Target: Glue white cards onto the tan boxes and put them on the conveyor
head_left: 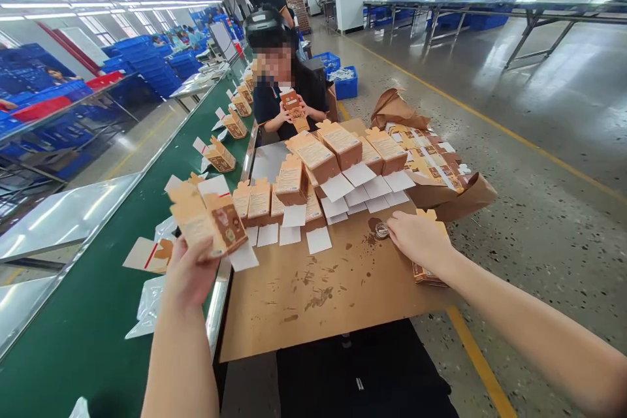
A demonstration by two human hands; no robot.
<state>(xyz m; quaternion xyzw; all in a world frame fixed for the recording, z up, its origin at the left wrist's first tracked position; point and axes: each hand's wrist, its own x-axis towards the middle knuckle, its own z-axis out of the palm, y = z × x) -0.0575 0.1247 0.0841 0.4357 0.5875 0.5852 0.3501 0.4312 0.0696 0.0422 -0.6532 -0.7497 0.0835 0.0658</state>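
Observation:
My left hand [193,268] grips an orange-and-brown paperboard carton [208,215] from below, over the edge of the green conveyor belt. The carton's top flaps stand open, and a white flap sticks out at its lower right. My right hand [418,238] is over the right side of the cardboard sheet [353,287], its fingers curled together at a small round, shiny dish-like object [381,230] with a dark wet patch around it. Whether the fingers hold anything is hidden. Partly behind that hand stands another carton [426,274].
Several cartons [313,157] with white flaps are piled ahead on the table. More cartons [220,155] and plastic bags [149,304] line the green conveyor [98,333] at left. Torn brown paper [455,199] wraps flat cartons at right. A person [289,85] opposite handles a carton; another stands behind.

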